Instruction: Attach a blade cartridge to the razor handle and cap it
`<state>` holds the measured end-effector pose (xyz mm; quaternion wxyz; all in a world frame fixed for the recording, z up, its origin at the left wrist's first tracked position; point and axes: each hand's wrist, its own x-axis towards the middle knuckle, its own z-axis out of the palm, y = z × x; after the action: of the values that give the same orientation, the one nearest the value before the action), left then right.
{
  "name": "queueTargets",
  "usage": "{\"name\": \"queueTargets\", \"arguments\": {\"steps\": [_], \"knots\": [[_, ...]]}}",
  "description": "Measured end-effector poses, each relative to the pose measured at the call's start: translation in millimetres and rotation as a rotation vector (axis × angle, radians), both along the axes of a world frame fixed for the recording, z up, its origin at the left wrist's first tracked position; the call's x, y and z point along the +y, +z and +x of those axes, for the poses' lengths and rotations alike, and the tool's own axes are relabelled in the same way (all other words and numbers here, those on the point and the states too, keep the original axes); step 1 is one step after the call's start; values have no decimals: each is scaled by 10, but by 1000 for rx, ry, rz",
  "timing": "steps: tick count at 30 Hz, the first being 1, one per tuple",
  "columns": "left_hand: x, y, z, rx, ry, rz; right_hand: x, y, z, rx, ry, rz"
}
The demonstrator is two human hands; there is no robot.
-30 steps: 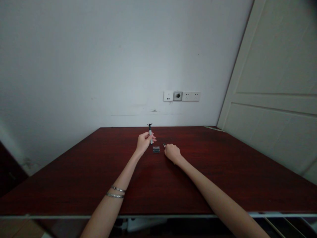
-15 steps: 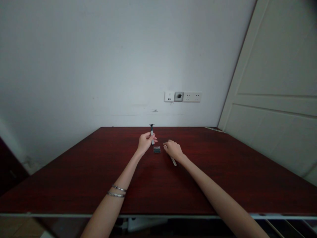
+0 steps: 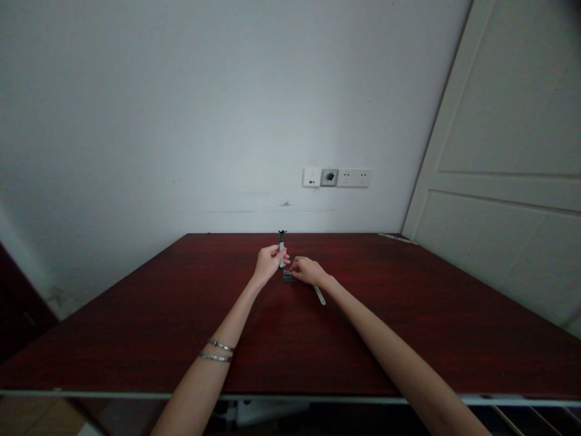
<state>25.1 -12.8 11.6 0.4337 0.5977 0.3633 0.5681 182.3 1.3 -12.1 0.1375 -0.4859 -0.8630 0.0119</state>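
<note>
My left hand (image 3: 271,264) is closed around what looks like a razor handle (image 3: 282,247). It stands upright, with a pale grip and a dark forked top. Just below it, a small clear case (image 3: 287,276) with dark green contents lies on the table. My right hand (image 3: 310,270) has its fingers closed at the right side of this case and covers part of it. Under and behind that hand lies a narrow white strip (image 3: 320,295) with a rounded end and a small hole; its other end is hidden.
The dark red wooden table (image 3: 172,315) reaches to a pale wall. Sockets and a switch panel (image 3: 338,178) are on that wall. A whitish door (image 3: 499,181) stands at the right. A thin pale strip (image 3: 397,238) lies at the far right corner of the table.
My right hand has moved left, from beside the white strip onto the clear case. My left hand still holds the razor handle in nearly the same place.
</note>
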Motion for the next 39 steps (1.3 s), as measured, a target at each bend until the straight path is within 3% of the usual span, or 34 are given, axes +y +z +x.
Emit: {"name": "queueTargets", "arguments": {"steps": [17,39], "knots": [[19,-17,-17,13,-6,1,58,24,-60,-71,-19,-42],[107,-115,-43,68,5,-9,20,-43,-44,-26,-10,25]]}}
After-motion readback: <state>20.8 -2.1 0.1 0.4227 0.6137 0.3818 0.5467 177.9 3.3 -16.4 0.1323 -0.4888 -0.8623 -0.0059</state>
